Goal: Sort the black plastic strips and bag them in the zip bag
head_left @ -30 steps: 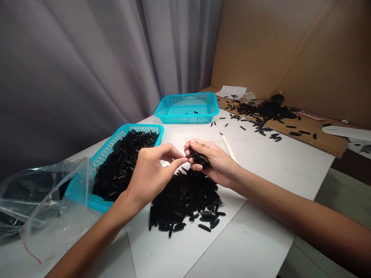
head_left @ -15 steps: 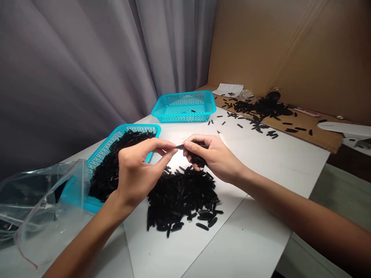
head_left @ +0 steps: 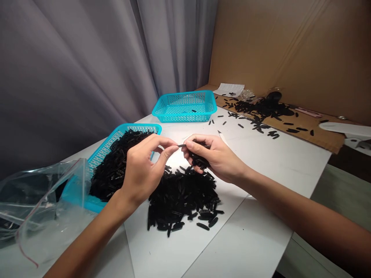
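Observation:
Between my two hands is a small black elongated piece, thin and flat. The thumb and forefinger of my left hand pinch its left end. My right hand grips the other end with its thumb, while its curled fingers cup a clump of similar black pieces. Just below both hands, a heap of these black pieces lies on a white sheet. Behind my left wrist stands a turquoise basket filled with more of them.
A second turquoise basket at the back holds one dark piece. Loose black pieces lie scattered on cardboard at the right rear. A clear plastic bag sits at left. A white pointed object lies behind my right hand.
My left hand has shifted slightly right, and its fingertips are closer to the right thumb. The pinched piece is still held between both hands. The heap and baskets look unchanged.

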### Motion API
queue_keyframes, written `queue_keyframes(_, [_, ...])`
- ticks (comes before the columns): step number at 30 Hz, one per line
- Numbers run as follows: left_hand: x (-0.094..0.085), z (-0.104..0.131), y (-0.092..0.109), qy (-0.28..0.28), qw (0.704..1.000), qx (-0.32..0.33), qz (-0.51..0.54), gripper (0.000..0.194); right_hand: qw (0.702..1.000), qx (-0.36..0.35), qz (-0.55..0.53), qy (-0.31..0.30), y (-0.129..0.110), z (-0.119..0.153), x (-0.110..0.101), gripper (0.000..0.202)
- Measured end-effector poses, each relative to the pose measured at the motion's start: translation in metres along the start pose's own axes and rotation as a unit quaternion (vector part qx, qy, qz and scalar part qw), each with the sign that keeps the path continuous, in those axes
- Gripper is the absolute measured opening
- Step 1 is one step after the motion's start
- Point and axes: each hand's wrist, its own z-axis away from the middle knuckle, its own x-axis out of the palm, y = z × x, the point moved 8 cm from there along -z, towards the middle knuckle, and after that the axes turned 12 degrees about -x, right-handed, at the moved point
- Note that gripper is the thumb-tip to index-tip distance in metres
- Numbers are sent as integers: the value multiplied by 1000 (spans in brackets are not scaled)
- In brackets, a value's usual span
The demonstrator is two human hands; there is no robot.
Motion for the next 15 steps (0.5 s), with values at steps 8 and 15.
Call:
queue_keyframes(8, [10, 0, -18, -55, 988, -111, 90, 15, 1000, -6, -8, -7, 0, 1, 2, 32])
queue_keyframes(15, [16, 0, -16, -95, 965, -155, 192, 19, 999, -32, -10, -21, -3, 1, 2, 29])
